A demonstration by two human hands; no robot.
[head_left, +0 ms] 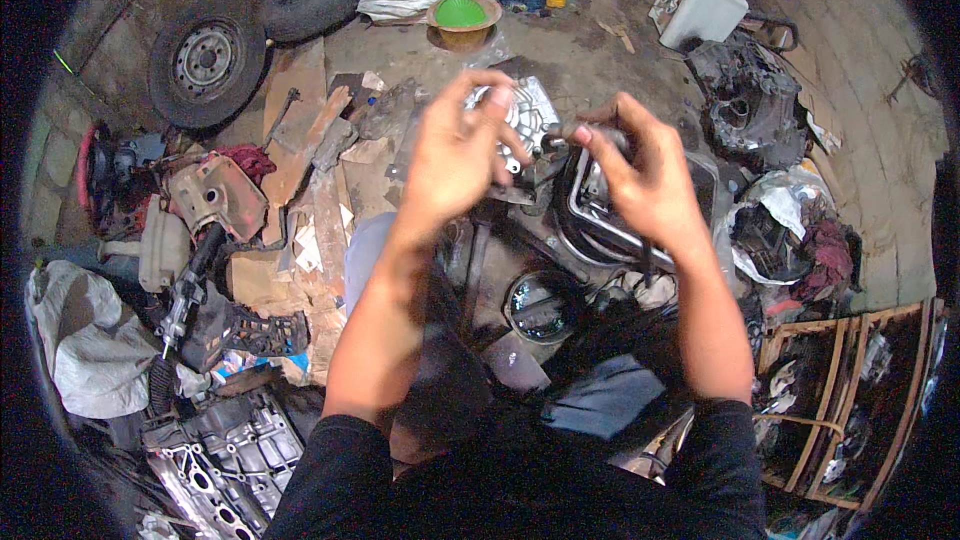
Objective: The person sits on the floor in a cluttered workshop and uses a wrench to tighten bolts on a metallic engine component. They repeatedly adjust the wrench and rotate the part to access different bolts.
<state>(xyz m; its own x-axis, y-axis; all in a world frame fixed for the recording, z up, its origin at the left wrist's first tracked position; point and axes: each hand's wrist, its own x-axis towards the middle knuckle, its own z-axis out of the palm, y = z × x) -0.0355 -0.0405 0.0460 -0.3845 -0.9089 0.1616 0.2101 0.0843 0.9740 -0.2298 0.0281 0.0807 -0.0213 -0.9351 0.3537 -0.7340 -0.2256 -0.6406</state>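
Note:
My left hand (pixel 462 145) hovers by a silver cast-metal engine part (pixel 532 112), its fingers bent, apart and slightly blurred. No object shows in it. My right hand (pixel 645 172) is closed, thumb against fingers, on a small dark metal piece (pixel 568 137) that points toward the cast part. Its exact kind is too small and blurred to make out. Below my right hand is a black tray-like container (pixel 705 190) with metal pieces in it. A round dark pan (pixel 545 306) with a shiny surface sits nearer to me.
Two wheels (pixel 207 62) lean at the far left. A green bowl in a basin (pixel 462 12) stands ahead, a white jerrycan (pixel 700 2) at far right. An engine block (pixel 225 460) lies near left, a wooden crate (pixel 825 410) near right. Cardboard scraps (pixel 270 285) litter the floor.

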